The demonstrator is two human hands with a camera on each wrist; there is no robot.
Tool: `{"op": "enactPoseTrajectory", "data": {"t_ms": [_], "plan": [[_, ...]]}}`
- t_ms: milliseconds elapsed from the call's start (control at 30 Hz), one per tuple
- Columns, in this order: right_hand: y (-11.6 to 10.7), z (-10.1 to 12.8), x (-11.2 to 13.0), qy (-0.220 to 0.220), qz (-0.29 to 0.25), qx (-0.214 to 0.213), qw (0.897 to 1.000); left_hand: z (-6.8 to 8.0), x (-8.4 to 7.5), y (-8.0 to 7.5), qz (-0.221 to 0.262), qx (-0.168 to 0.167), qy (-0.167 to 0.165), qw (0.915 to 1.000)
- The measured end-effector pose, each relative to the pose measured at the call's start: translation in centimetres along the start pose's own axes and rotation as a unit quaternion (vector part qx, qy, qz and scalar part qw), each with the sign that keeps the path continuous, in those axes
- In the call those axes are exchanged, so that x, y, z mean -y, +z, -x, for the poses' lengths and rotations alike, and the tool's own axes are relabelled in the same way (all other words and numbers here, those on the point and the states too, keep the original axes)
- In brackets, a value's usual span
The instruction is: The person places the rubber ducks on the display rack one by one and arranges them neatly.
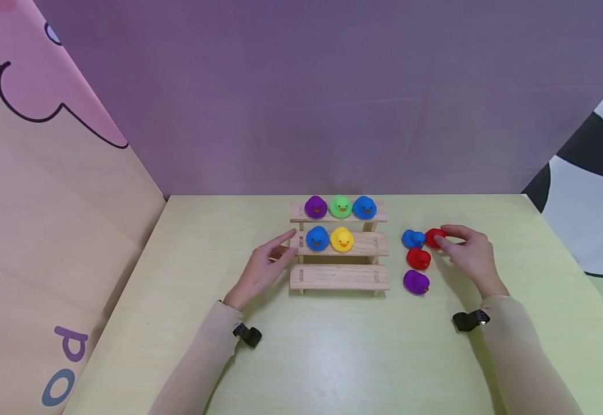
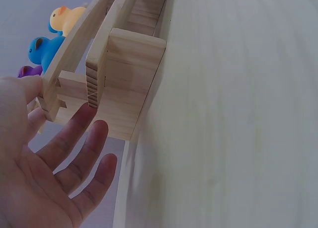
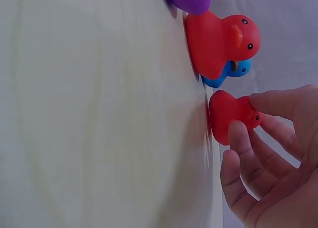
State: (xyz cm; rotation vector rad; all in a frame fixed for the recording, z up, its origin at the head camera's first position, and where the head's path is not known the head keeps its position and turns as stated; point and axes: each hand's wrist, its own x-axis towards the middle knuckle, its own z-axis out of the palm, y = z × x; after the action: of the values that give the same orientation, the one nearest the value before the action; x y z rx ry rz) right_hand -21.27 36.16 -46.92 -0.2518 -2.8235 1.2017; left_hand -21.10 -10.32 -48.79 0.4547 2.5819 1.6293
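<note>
A three-step wooden rack (image 1: pixel 340 278) holds several toy ducks. Its top step bears a purple duck (image 1: pixel 315 207), a green duck (image 1: pixel 340 206) and a blue duck (image 1: pixel 364 207); on the middle step sit a blue duck (image 1: pixel 317 238) and a yellow duck (image 1: pixel 342 239). My left hand (image 1: pixel 264 265) touches the middle step's left end with thumb and index finger, its other fingers (image 2: pixel 84 176) extended. To the right of the rack, my right hand (image 1: pixel 468 253) pinches a red duck (image 3: pixel 226 116) between thumb and fingers, low over the table.
Beside the held duck are a blue duck (image 1: pixel 413 238), another red duck (image 1: pixel 418 259) and a purple duck (image 1: pixel 416 282), in a rough column on the pale table (image 1: pixel 332 357). A purple wall (image 1: pixel 332 104) rises behind the table, with printed panels at both sides.
</note>
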Motion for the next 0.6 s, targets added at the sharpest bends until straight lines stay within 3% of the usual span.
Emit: {"op": "enactPoseTrajectory", "data": {"t_ms": [300, 600], "plan": [[-0.21, 0.4, 0.06, 0.006, -0.01, 0.01, 1.0, -0.02, 0.16, 0.04, 0.006, 0.001, -0.002, 1.0], [-0.33, 0.68, 0.44, 0.007, -0.016, -0.005, 1.0, 0.02, -0.17, -0.02, 0.006, 0.0, -0.004, 1.0]]}}
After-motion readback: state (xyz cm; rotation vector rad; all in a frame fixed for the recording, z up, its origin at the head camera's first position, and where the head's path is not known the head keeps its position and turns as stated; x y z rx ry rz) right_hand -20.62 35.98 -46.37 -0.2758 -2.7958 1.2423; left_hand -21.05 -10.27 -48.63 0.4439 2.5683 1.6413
